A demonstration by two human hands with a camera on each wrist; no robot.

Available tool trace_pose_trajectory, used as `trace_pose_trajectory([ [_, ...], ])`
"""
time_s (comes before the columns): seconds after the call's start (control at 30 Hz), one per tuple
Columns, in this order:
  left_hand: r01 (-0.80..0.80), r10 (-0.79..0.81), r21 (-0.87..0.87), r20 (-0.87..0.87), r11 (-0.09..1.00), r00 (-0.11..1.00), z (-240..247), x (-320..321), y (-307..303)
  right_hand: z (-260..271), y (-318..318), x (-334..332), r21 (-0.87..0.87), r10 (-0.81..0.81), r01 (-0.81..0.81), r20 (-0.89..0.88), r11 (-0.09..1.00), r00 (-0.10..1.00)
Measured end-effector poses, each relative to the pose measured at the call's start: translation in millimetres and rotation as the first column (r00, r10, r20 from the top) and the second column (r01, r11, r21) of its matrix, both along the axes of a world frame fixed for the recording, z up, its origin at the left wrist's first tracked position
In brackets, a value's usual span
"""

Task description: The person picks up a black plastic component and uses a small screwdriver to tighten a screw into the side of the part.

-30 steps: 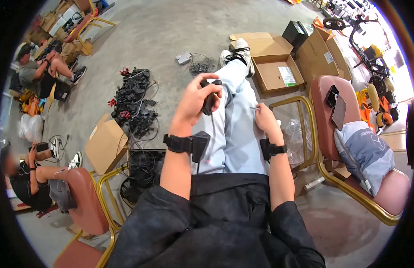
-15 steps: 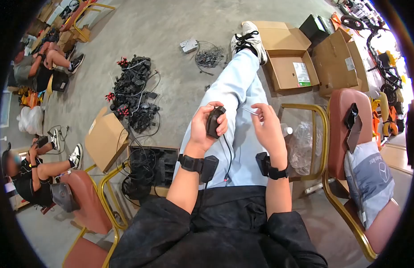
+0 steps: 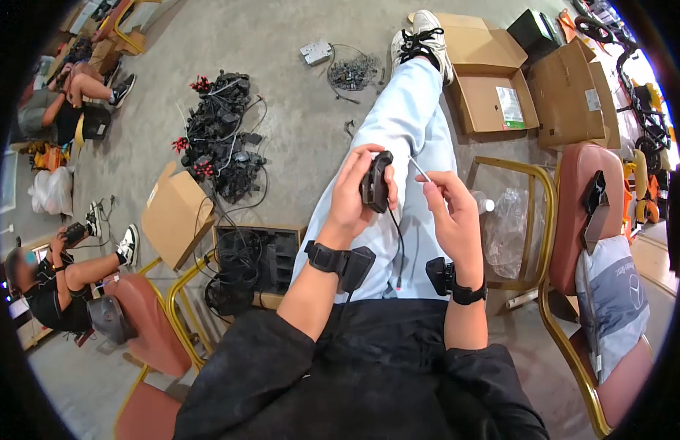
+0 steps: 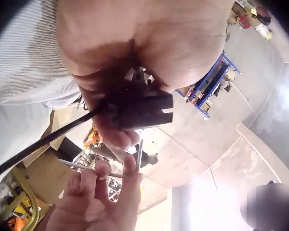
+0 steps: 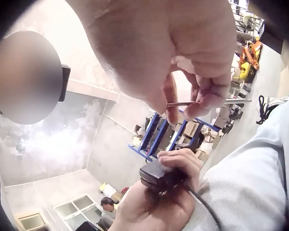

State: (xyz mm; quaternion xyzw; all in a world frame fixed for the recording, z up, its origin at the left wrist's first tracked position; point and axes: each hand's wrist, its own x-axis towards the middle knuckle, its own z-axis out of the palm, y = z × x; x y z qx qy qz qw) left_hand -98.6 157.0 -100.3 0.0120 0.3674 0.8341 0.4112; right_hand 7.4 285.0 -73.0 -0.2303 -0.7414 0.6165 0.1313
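My left hand [image 3: 352, 192] grips a small black device [image 3: 376, 182] with a cable, fingers curled round its edges, above my legs. In the left wrist view the dark device [image 4: 142, 108] shows a notched end, its cable running to the lower left. My right hand [image 3: 457, 220] pinches a thin metal rod [image 3: 419, 169] between thumb and fingertips, just right of the device. From the left wrist, two slim metal lengths show at those fingertips. The right wrist view has the rod [image 5: 238, 101] sticking out past the fingers, with the device [image 5: 159, 175] apart from it below.
Tangled black cables and modules [image 3: 222, 139] lie on the floor, left of my legs. An open cardboard box [image 3: 494, 103] is ahead right. Chairs flank me; the right one [image 3: 589, 213] bears a grey bag [image 3: 615, 293]. Two seated people are at the left.
My left hand has come down from higher up and turned the device more upright. The right hand has risen, its rod now pointing up and left near the device. The head view has shifted.
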Motion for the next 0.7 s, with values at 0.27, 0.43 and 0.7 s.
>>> trace_pose_trajectory([
  [0.27,0.001,-0.035,0.157,0.211,0.988,0.977,8,15,-31,23,-19,10,0.081,0.160,-0.156,-0.042,0.984,0.986],
  [0.43,0.025,-0.060,0.151,0.232,0.988,0.971,4,30,-47,21,-33,17,0.179,0.299,-0.293,-0.009,0.939,0.954],
  [0.7,0.133,-0.135,-0.064,-0.037,0.989,0.990,-3,24,-42,13,-35,19,0.312,0.274,-0.249,-0.039,0.917,0.961],
])
